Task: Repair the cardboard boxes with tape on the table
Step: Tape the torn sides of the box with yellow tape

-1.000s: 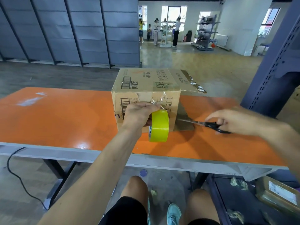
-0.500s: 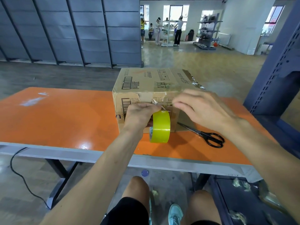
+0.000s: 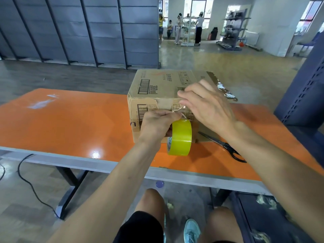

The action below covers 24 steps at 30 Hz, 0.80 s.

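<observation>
My right hand (image 3: 208, 106) has dropped onto the mid-desk box (image 3: 154, 88), fingers nearly straight against its near top edge. My left hand (image 3: 157, 123) grips the tape roll (image 3: 180, 137) just below. Scissors (image 3: 226, 146) lie at 4 o'clock; open desk (image 3: 70, 123) spreads toward 9 o'clock.

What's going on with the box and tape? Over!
Left hand grips tape roll. Right hand presses box at its front edge. Scissors lie aside; nothing blocking.
</observation>
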### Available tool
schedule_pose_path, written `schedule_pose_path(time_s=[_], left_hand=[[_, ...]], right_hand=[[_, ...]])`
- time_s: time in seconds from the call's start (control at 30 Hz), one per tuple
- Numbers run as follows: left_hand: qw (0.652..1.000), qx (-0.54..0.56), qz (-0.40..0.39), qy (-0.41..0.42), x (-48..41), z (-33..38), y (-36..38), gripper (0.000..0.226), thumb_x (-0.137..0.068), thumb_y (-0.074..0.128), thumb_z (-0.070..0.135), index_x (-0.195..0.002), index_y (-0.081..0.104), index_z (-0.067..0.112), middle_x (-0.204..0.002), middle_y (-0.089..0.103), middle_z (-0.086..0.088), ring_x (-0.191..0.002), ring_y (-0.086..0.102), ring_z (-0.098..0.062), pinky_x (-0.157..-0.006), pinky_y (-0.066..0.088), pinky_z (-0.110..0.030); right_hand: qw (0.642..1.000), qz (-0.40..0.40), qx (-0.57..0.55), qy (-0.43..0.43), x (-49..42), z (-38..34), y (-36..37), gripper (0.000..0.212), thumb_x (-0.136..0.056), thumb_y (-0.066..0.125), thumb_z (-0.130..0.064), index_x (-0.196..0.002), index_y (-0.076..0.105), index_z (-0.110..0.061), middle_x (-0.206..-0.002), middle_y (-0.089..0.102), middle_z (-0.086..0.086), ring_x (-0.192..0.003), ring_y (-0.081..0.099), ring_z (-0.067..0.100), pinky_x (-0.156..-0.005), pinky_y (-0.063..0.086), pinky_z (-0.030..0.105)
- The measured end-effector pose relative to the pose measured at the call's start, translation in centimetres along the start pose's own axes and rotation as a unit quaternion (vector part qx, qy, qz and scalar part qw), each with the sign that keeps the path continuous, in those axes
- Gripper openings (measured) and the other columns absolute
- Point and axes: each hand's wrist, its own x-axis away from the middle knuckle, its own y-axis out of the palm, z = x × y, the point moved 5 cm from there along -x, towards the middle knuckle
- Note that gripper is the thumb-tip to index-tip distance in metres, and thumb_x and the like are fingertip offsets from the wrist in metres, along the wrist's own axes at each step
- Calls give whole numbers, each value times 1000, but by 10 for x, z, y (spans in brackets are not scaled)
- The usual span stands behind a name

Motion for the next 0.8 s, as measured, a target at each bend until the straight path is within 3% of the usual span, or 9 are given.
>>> schedule_pose_path(time_s=[0.17,0.27,0.33,0.47,0.57,0.73,0.8], left_hand=[[1000,-17,6,-3,-1,3,-2,10,-85,80,15,-76,77,11,-66,69,-6,-51,61,-14,-48,51,-19],[998,-56,8,-14,-1,-6,-4,11,-78,85,17,-69,78,14,-70,70,-6,-64,61,-18,-62,53,-27],[998,-61,15,-15,2,-16,-8,9,-76,86,18,-74,80,11,-65,69,2,-63,61,-12,-66,51,-27],[999,-52,7,3,3,-23,-16,7,-84,81,18,-85,82,11,-87,78,-7,-81,69,-25,-75,59,-39],[999,-35,9,13,6,-17,-20,8,-87,78,15,-85,79,7,-76,75,4,-78,67,-16,-71,56,-30],[999,-3,-2,51,12,-15,-23,5,-89,77,15,-85,79,12,-79,75,6,-79,67,-11,-77,54,-31],[998,20,-3,66,16,-13,-23,5,-89,77,15,-91,80,11,-85,77,6,-83,69,-6,-81,55,-26]], right_hand=[[1000,-16,2,-3,0,-1,2,29,-100,62,-30,-112,67,-4,-103,65,11,-92,50,28,-71,51,46],[999,-34,4,-1,2,-1,1,40,-92,71,-34,-116,66,-3,-106,64,12,-95,47,27,-79,47,42],[999,-37,1,14,4,-3,-1,43,-91,73,-37,-116,66,-3,-106,64,10,-95,48,27,-81,46,40],[998,-15,-16,58,-2,-9,-3,37,-98,61,-41,-106,70,-6,-98,64,6,-91,49,25,-79,43,35],[997,-4,-1,72,-7,-12,-1,34,-98,62,-39,-99,69,-6,-94,62,6,-90,49,26,-79,42,36],[995,-50,8,91,2,-13,2,43,-91,70,-43,-114,66,-7,-104,60,7,-98,47,26,-86,41,38],[991,-66,-11,112,4,-16,-2,43,-92,70,-36,-124,64,-8,-113,60,6,-104,46,25,-85,47,41]])
